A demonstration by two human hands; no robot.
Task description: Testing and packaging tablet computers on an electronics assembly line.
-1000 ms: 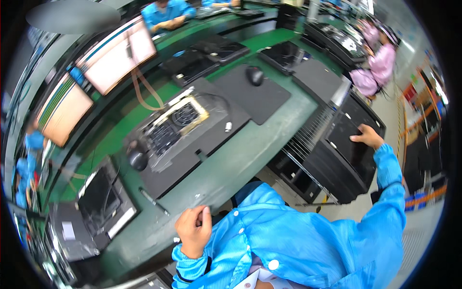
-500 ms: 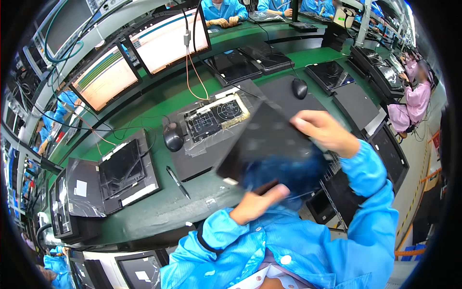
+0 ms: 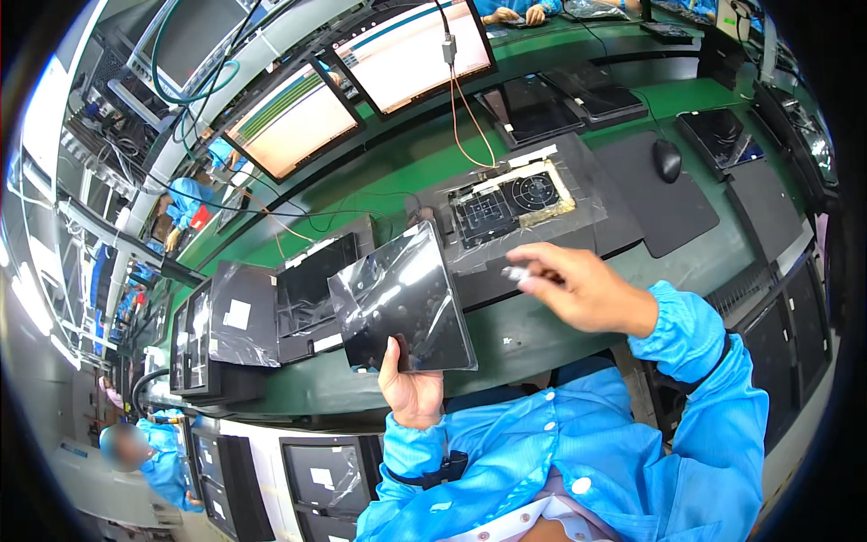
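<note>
My left hand (image 3: 414,395) grips the lower edge of a flat black display panel (image 3: 397,303), thumb on its front. Glossy clear film covers the panel, with streaks of light on it. The panel is tilted above the bench's front edge. To its right, my right hand (image 3: 587,289) is in the air with its fingers pinched together. A small whitish object (image 3: 517,273) sticks out from its fingertips; blur hides its kind. Beyond my hands, a fixture plate (image 3: 510,203) with printed patterns and a yellowish-white frame lies on a dark board.
Two lit monitors (image 3: 420,59) stand at the back left. More dark panels (image 3: 528,108) lie along the green bench (image 3: 533,339). A black mouse (image 3: 666,161) rests on a dark mat (image 3: 664,208). Stacked black trays (image 3: 194,339) stand at left. Cables hang above the fixture.
The panel has moved left and turned its glossy face up, now in my left hand alone. My right hand has let go and pinches a small object. My view has swung left.
</note>
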